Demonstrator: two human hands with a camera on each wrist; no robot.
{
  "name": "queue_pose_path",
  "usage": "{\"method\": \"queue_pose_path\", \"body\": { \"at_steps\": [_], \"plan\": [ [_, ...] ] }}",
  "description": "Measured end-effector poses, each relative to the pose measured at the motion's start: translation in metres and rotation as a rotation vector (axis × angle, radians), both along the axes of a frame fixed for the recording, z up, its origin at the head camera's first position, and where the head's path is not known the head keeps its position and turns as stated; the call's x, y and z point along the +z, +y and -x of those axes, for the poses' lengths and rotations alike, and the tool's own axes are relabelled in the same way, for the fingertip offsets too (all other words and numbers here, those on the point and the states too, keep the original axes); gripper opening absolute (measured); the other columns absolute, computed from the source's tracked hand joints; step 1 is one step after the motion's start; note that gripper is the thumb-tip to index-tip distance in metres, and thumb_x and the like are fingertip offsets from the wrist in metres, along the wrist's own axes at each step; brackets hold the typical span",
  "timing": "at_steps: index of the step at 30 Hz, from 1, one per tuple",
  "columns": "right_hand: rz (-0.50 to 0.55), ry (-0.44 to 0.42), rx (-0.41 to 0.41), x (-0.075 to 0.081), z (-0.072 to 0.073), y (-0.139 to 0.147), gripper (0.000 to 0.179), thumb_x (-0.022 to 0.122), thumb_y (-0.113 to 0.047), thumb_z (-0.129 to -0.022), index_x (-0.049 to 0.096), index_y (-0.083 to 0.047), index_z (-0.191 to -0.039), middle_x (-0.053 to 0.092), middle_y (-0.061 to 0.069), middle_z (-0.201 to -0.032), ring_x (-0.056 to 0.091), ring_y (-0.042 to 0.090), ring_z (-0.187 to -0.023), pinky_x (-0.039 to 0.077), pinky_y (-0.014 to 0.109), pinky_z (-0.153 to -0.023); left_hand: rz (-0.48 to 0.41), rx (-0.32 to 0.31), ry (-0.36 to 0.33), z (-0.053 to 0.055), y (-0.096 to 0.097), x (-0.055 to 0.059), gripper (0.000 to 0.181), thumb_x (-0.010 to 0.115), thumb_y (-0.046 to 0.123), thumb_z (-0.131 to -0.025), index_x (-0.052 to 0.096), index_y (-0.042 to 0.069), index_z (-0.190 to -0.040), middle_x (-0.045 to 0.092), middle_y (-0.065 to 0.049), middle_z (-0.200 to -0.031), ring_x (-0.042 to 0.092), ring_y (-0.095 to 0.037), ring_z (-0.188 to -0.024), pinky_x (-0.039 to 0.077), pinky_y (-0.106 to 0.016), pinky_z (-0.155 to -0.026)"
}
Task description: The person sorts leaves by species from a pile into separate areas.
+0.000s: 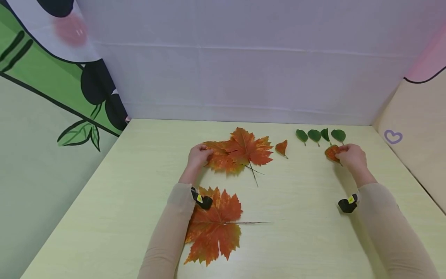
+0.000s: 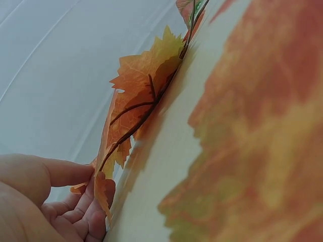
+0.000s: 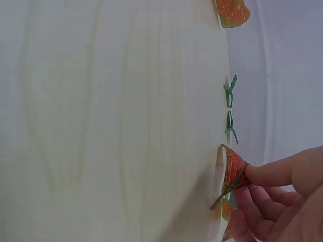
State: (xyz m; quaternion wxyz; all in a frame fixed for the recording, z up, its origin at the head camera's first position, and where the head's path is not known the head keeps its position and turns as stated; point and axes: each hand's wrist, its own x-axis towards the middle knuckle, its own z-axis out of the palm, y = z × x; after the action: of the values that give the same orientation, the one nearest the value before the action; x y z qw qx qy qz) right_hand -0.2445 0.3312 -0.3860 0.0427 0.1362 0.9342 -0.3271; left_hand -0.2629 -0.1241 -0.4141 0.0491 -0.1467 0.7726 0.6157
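My left hand (image 1: 198,158) pinches the left edge of an orange maple leaf (image 1: 220,155) at the back of the table. In the left wrist view, that maple leaf (image 2: 144,80) tilts up from the tabletop, thumb and fingers at its edge. A second maple leaf (image 1: 245,145) overlaps it on the right. Below my left wrist lies a third maple leaf (image 1: 223,217), stem pointing right. At the back right, my right hand (image 1: 352,158) pinches a small red-orange leaf (image 1: 332,153); the right wrist view shows this small leaf (image 3: 233,169) between thumb and fingers.
Several small green leaves (image 1: 314,135) form a row at the back right, just beyond my right hand. A small folded orange leaf (image 1: 281,148) lies between them and the maple leaves. A pale cloth wall (image 1: 244,85) borders the table (image 1: 139,166) behind.
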Motion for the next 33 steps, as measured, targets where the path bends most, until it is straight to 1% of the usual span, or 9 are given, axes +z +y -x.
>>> {"method": "queue_pose_path", "body": {
  "at_steps": [6,10,14,16,18,21,25,28,33],
  "plan": [
    [-0.016,0.006,-0.002,-0.001,-0.001,0.004,0.042,0.049,-0.015,-0.089,0.044,0.01,-0.122,0.043,0.032,-0.123,0.044,0.041,-0.099,0.041,0.04,-0.072,-0.016,0.003,0.004,0.0,0.001,0.001,0.031,0.057,0.012,-0.089,0.049,0.002,-0.117,0.052,-0.008,-0.099,0.049,-0.013,-0.076,0.04,-0.024,-0.06],
    [-0.083,0.039,0.0,0.004,-0.001,-0.001,0.04,0.051,-0.016,-0.088,0.047,0.008,-0.12,0.048,0.03,-0.118,0.046,0.044,-0.099,0.04,0.044,-0.071,-0.007,0.003,0.002,0.0,0.0,0.001,0.03,0.057,0.013,-0.089,0.05,0.002,-0.116,0.053,-0.008,-0.098,0.05,-0.013,-0.075,0.04,-0.024,-0.058],
    [-0.122,0.078,0.003,0.011,0.0,-0.013,0.039,0.05,-0.016,-0.086,0.05,0.005,-0.118,0.052,0.027,-0.113,0.049,0.043,-0.097,0.042,0.042,-0.066,-0.013,0.001,0.002,0.0,0.0,0.0,0.028,0.057,0.012,-0.089,0.05,0.002,-0.114,0.052,-0.007,-0.095,0.049,-0.012,-0.073,0.039,-0.024,-0.058],
    [-0.116,0.097,0.02,0.012,0.001,-0.02,0.037,0.05,-0.018,-0.086,0.052,0.004,-0.117,0.054,0.025,-0.111,0.051,0.041,-0.096,0.041,0.039,-0.063,-0.021,0.001,0.001,0.0,0.0,0.0,0.027,0.057,0.012,-0.089,0.05,0.002,-0.113,0.052,-0.007,-0.095,0.049,-0.012,-0.073,0.039,-0.024,-0.058],
    [-0.101,0.112,0.048,0.01,0.003,-0.028,0.038,0.05,-0.022,-0.088,0.053,0.003,-0.116,0.055,0.024,-0.11,0.052,0.039,-0.096,0.042,0.039,-0.065,-0.023,0.001,0.0,0.0,0.0,0.0,0.026,0.057,0.012,-0.089,0.05,0.002,-0.111,0.051,-0.006,-0.094,0.049,-0.013,-0.072,0.038,-0.025,-0.057],
    [-0.088,0.123,0.095,0.007,0.008,-0.042,0.043,0.05,-0.034,-0.09,0.055,0.002,-0.114,0.056,0.023,-0.11,0.053,0.037,-0.096,0.043,0.041,-0.069,-0.023,0.007,-0.004,-0.001,0.0,0.002,0.026,0.057,0.012,-0.089,0.049,0.002,-0.112,0.051,-0.006,-0.094,0.049,-0.013,-0.074,0.038,-0.025,-0.057],
    [-0.072,0.1,0.149,0.004,0.013,-0.061,0.056,0.047,-0.048,-0.089,0.056,0.002,-0.113,0.057,0.023,-0.111,0.053,0.035,-0.096,0.043,0.043,-0.075,-0.015,0.009,-0.007,-0.001,0.001,0.003,0.027,0.057,0.012,-0.089,0.049,0.002,-0.113,0.051,-0.006,-0.095,0.049,-0.013,-0.076,0.039,-0.024,-0.058],
    [-0.025,0.076,0.191,0.002,0.018,-0.075,0.064,0.046,-0.055,-0.088,0.055,0.002,-0.116,0.057,0.022,-0.112,0.055,0.034,-0.097,0.044,0.043,-0.079,-0.016,0.007,-0.008,-0.001,0.001,0.003,0.026,0.057,0.012,-0.089,0.049,0.001,-0.112,0.051,-0.006,-0.094,0.049,-0.013,-0.074,0.039,-0.024,-0.057],
    [0.042,0.064,0.229,-0.001,0.025,-0.094,0.068,0.046,-0.058,-0.086,0.052,0.001,-0.12,0.059,0.022,-0.111,0.058,0.032,-0.095,0.044,0.043,-0.082,-0.024,0.009,-0.007,-0.002,0.001,0.004,0.027,0.057,0.012,-0.089,0.05,0.002,-0.113,0.051,-0.006,-0.092,0.05,-0.012,-0.073,0.04,-0.024,-0.058]
  ]
}}
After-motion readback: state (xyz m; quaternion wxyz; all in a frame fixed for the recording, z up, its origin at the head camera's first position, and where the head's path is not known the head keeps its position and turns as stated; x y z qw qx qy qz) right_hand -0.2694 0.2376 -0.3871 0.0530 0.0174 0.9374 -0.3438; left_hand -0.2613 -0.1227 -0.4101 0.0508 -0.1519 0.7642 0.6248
